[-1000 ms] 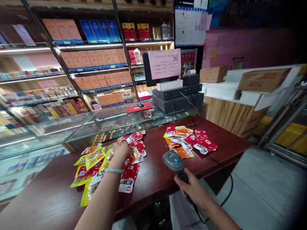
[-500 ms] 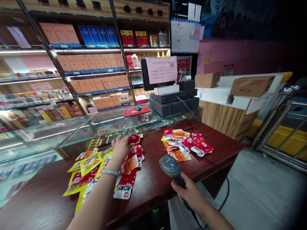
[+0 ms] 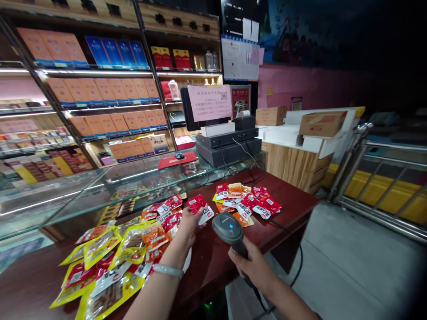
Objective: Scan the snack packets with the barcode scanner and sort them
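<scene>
A red-and-white packet (image 3: 195, 203) is pinched at its near edge by the left hand (image 3: 188, 229), held over the table (image 3: 213, 262). It sits near the head of the scanner (image 3: 228, 227), to its left and slightly beyond, with a small gap between the two. The packet's long side slants, red end away to the left, white end pointing toward the scanner. The left hand alone has it; the right hand (image 3: 251, 263) is wrapped round the scanner's handle, though from here I can't tell whether a finger presses the trigger.

Just beyond the scanner and a little right lies a small pile of packets (image 3: 246, 203), red and orange, some overlapping. Well to the scanner's left spreads a larger heap: orange packets (image 3: 154, 238), red ones, and yellow-edged bags (image 3: 102, 249), whose clear fronts show brown food inside.

Farther beyond the scanner, to the left, runs a glass case (image 3: 113, 178) with small goods in it. Far beyond, to the right, stand two cardboard boxes (image 3: 323, 123); their contents I can't see.
</scene>
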The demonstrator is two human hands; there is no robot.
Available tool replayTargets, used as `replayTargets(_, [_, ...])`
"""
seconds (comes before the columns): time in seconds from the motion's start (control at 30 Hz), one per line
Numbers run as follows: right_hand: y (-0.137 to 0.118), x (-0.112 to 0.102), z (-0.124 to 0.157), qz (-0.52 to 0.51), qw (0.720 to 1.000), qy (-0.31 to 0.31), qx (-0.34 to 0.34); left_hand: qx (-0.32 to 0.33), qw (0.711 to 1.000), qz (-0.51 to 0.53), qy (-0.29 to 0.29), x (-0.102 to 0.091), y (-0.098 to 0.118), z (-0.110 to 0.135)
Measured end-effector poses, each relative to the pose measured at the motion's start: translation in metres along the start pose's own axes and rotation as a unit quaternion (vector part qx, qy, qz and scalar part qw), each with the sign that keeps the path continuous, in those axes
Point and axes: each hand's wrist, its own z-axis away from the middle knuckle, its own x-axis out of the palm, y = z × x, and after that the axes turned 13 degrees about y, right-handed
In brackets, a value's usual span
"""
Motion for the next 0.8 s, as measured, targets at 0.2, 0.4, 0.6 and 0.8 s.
replayTargets(0.2, [-0.015,-0.010,-0.003,0.006,1.000,0.016,-0.011,0.032,0.997,-0.005,-0.064,0.019,-0.026,0.009])
replayTargets(0.4, [-0.019,-0.013,-0.004,0.012,1.000,0.026,0.002,0.083,0.993,-0.060,-0.060,0.026,-0.028,0.010])
replayTargets(0.6, [-0.012,-0.019,-0.008,0.001,0.999,0.033,-0.004,0.077,0.993,-0.053,-0.074,0.031,-0.036,0.008])
replayTargets(0.8, [0.003,-0.026,-0.011,-0.026,0.999,0.041,0.005,-0.006,0.992,0.041,-0.120,0.056,-0.046,0.011])
